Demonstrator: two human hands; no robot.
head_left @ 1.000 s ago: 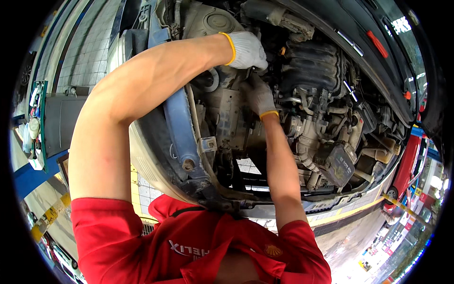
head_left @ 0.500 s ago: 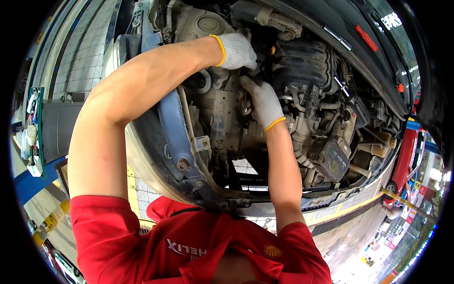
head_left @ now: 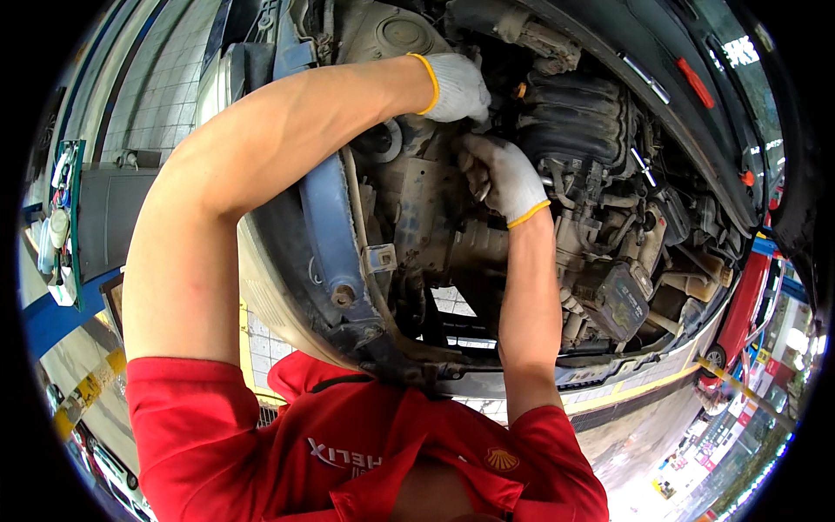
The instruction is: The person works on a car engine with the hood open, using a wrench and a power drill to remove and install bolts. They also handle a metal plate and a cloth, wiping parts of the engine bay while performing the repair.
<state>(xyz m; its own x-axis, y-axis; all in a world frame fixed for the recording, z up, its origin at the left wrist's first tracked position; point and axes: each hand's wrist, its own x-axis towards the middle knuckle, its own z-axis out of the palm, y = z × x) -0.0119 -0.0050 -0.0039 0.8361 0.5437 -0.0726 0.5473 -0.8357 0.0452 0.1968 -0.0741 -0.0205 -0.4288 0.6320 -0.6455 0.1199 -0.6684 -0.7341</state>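
Right hand (head_left: 503, 178) dropped lower beside the engine (head_left: 574, 122), curled on something unseen; left hand (head_left: 457, 87) still gripping above, grasp hidden.

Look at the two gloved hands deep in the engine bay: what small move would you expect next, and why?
Probably a short turn or pull by the right hand, with the left hand steadying above. Both white gloves are closed among the parts beside the black ribbed intake cover, fingers curled as if gripping something. What they grip is hidden, so this is only a guess.
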